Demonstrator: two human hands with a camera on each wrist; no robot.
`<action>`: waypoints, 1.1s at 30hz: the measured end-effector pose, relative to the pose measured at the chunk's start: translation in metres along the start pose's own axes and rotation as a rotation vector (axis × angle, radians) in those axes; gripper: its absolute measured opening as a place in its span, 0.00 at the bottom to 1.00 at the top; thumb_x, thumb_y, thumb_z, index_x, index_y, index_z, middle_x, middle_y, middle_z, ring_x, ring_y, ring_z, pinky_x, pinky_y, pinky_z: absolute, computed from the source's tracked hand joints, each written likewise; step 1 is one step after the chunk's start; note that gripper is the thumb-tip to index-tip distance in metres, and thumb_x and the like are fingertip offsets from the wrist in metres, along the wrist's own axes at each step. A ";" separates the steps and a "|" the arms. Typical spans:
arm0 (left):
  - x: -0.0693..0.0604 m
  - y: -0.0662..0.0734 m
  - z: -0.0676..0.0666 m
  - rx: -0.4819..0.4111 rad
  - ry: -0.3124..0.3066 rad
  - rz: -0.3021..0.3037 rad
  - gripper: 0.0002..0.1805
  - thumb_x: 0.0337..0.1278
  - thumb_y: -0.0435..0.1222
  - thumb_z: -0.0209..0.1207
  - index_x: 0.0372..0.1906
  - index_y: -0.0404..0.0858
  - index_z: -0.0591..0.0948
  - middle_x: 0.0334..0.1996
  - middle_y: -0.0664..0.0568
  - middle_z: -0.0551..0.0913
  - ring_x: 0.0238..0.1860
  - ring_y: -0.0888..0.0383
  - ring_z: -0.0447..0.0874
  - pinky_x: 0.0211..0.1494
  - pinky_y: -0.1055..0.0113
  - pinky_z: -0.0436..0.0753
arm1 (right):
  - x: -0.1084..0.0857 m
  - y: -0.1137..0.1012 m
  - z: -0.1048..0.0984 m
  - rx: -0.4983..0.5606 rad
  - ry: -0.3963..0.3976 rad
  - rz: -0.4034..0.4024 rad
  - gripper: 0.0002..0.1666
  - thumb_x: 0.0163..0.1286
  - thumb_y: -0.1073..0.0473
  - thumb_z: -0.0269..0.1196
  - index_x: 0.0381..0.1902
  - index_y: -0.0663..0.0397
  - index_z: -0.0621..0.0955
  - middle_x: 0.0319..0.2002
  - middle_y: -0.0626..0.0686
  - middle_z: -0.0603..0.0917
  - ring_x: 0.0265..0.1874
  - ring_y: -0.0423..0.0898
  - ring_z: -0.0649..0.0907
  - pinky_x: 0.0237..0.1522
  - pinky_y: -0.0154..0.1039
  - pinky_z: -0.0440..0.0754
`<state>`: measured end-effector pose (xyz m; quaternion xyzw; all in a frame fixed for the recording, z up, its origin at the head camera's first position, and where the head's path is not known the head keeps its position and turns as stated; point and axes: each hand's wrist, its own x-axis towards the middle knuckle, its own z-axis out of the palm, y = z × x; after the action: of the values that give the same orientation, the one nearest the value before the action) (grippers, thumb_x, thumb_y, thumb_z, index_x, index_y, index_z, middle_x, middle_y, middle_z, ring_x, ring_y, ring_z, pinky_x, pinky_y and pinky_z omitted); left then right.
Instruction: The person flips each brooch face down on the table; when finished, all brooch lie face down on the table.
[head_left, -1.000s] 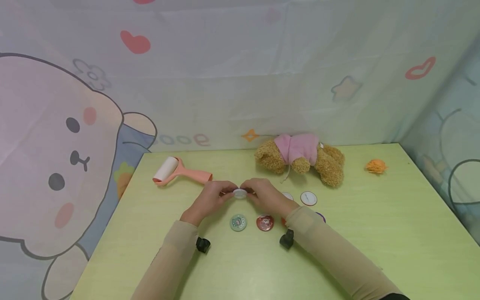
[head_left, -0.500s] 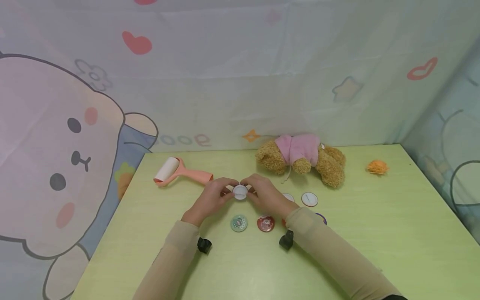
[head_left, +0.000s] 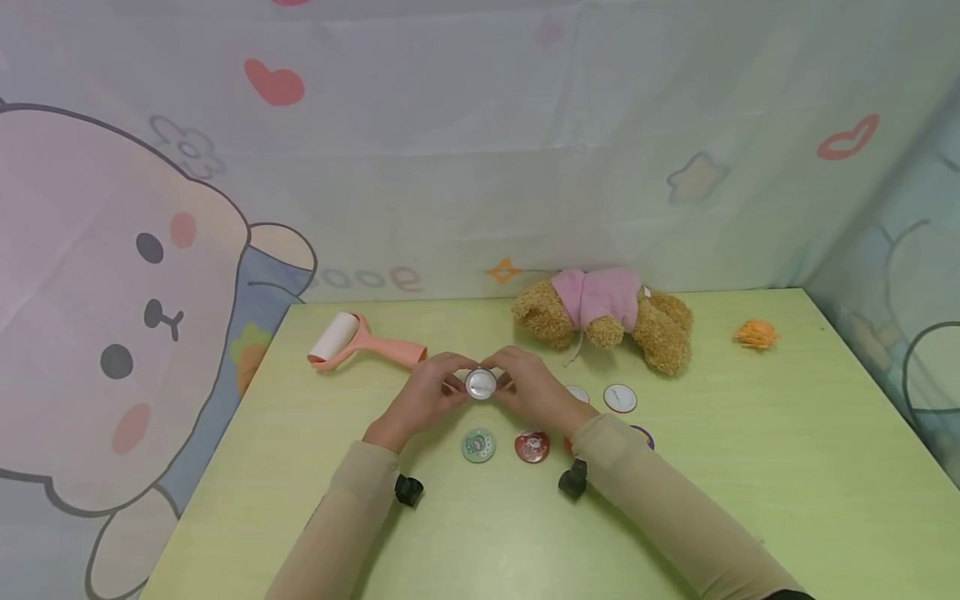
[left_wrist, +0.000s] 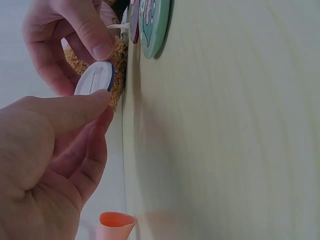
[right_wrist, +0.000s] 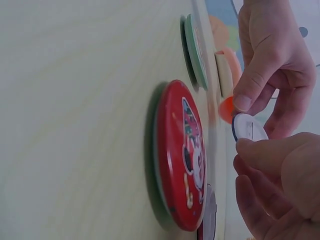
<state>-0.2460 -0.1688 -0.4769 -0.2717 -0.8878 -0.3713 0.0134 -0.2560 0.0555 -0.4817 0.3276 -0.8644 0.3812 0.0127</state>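
Note:
Between both hands, above the table, is a round pin badge (head_left: 481, 384), its white back with the metal pin turned toward the head camera. A blue edge shows on the badge (left_wrist: 93, 80) in the left wrist view. My left hand (head_left: 426, 398) pinches one side between thumb and fingers; my right hand (head_left: 536, 392) pinches the opposite side. The badge's front is hidden. Nearer me lie a green badge (head_left: 477, 446) and a red badge (head_left: 532, 447), both picture side up. Beyond the right wrist lies a badge back-side up (head_left: 620, 398); several others are partly hidden by that arm.
An orange-handled lint roller (head_left: 367, 342) lies at the back left of the table (head_left: 480, 542). A brown teddy bear (head_left: 600, 317) in a pink top lies against the cloth backdrop (head_left: 450, 167). Farther right is a small orange tuft (head_left: 757, 334).
The badge has tilted up between the fingers, so its white back faces the head camera more fully. Both hands stay almost in place and keep their grip.

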 end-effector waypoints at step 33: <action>-0.001 -0.004 -0.001 -0.014 -0.049 -0.003 0.29 0.52 0.23 0.75 0.61 0.31 0.83 0.57 0.39 0.85 0.39 0.52 0.91 0.41 0.68 0.88 | 0.002 0.000 0.003 -0.024 -0.070 -0.007 0.25 0.66 0.67 0.74 0.61 0.64 0.83 0.51 0.56 0.82 0.45 0.47 0.87 0.47 0.30 0.85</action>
<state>-0.2474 -0.1721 -0.4790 -0.2792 -0.8857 -0.3708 -0.0108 -0.2565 0.0526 -0.4834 0.3434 -0.8678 0.3589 -0.0124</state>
